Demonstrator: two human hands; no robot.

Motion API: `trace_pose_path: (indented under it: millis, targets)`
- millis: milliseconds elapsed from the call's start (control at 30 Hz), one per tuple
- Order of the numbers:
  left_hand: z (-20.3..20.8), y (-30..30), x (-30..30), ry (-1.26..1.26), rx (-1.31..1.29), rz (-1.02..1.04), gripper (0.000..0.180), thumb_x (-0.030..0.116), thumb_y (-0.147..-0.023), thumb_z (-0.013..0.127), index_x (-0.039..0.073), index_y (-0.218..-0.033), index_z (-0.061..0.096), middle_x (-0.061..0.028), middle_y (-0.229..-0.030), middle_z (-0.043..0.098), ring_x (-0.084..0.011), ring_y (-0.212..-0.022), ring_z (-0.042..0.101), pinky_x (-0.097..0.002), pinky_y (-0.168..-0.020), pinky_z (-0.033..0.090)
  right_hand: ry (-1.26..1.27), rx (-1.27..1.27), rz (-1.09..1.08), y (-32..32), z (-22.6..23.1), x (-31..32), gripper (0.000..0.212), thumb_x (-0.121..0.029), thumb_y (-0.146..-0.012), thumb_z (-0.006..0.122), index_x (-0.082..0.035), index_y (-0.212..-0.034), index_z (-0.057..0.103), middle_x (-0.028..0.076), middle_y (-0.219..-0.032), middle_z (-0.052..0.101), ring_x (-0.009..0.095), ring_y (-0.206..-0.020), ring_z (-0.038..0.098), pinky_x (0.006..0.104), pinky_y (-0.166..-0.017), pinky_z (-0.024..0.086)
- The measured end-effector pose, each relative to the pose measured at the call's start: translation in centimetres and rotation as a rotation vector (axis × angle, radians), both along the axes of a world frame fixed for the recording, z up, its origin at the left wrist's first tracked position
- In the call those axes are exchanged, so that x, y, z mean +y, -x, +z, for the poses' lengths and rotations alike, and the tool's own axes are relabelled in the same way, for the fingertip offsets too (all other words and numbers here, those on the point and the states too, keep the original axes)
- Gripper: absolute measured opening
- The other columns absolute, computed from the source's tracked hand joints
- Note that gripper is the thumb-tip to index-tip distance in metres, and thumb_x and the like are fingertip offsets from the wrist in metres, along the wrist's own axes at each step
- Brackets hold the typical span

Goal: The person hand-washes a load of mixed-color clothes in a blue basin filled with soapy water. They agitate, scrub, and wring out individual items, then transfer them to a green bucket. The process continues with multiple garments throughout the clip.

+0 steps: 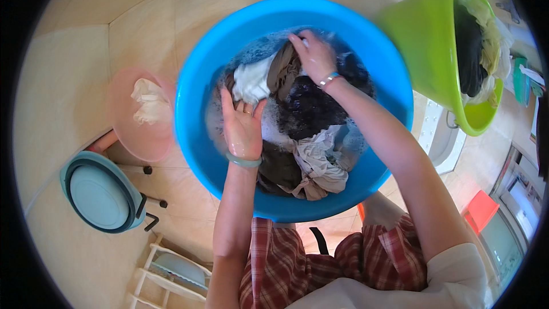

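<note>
A large blue basin (191, 63) of sudsy water holds several wet clothes. My right hand (316, 57) is closed on the upper end of a brown garment (284, 71), at the far side of the water. My left hand (242, 129) lies palm up with its fingers apart, their tips partly hidden under a white cloth (251, 82) that adjoins the brown garment. Dark fabric (314, 106) soaks to the right, beneath my right forearm. Nearer to me are a pale crumpled garment (321, 163) and a dark olive piece (280, 167), both partly out of the water.
A tilted lime-green bucket (412, 28) with dark and light clothes stands at the right. To the left, a pink basin (128, 137) contains white cloth. Below it is a folded grey-blue tub (100, 197). A white rack (171, 286) stands at the lower left, a red stool (481, 210) at the right.
</note>
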State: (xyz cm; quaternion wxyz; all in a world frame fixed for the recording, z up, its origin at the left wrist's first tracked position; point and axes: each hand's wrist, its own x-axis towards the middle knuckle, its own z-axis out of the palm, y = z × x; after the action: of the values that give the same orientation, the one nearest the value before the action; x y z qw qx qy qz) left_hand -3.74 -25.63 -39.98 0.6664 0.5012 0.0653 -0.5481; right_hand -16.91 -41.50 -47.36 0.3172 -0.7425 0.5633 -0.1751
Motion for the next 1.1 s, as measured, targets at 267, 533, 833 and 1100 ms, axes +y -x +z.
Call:
trace_pose_path:
  millis: [267, 533, 833, 1100]
  targets:
    - [-2.1, 0.9, -1.2, -0.082, 0.177, -0.021, 0.066, 0.052, -0.100, 0.043, 0.025, -0.154, 0.017, -0.0114, -0.154, 0.026, -0.0342, -0.141, 0.027, -0.0616, -0.110, 0.032, -0.113, 0.280, 0.049, -0.1, -0.3, 1.4, 0.035, -0.036, -0.091, 0.061, -0.006, -0.110, 0.061, 0.019, -0.112, 0.062, 0.040, -0.094, 0.064, 0.0499, -0.079, 0.053]
    - [0.8, -1.5, -1.8, 0.026, 0.023, -0.135, 0.055, 0.041, -0.099, 0.055, 0.015, -0.145, 0.040, -0.0097, -0.132, 0.053, -0.0217, -0.097, 0.061, -0.0351, -0.073, 0.054, 0.185, -0.323, 0.798, -2.7, 12.6, 14.0, 0.017, -0.026, -0.078, 0.069, -0.014, -0.086, 0.060, 0.003, -0.091, 0.050, 0.018, -0.085, 0.056, 0.0321, -0.066, 0.054]
    - [-2.4, -0.1, -0.3, 0.027, 0.234, 0.009, 0.058, 0.055, -0.099, 0.043, 0.010, -0.134, 0.049, -0.0075, -0.121, 0.059, -0.0213, -0.099, 0.062, -0.0348, -0.081, 0.053, 0.393, -0.450, 0.688, -5.9, 12.6, 12.8, 0.021, -0.025, -0.072, 0.072, -0.015, -0.069, 0.055, 0.000, -0.080, 0.049, 0.015, -0.072, 0.055, 0.0287, -0.052, 0.049]
    - [0.1, 2.7, -0.5, -0.110, 0.143, 0.046, 0.040, 0.038, -0.099, 0.046, 0.008, -0.123, 0.057, -0.0083, -0.125, 0.062, -0.0238, -0.114, 0.059, -0.0388, -0.098, 0.047, 0.158, -0.149, 0.337, -3.2, 4.0, 3.4, 0.016, -0.027, -0.081, 0.062, -0.013, -0.076, 0.066, 0.008, -0.086, 0.067, 0.034, -0.075, 0.066, 0.0436, -0.061, 0.053]
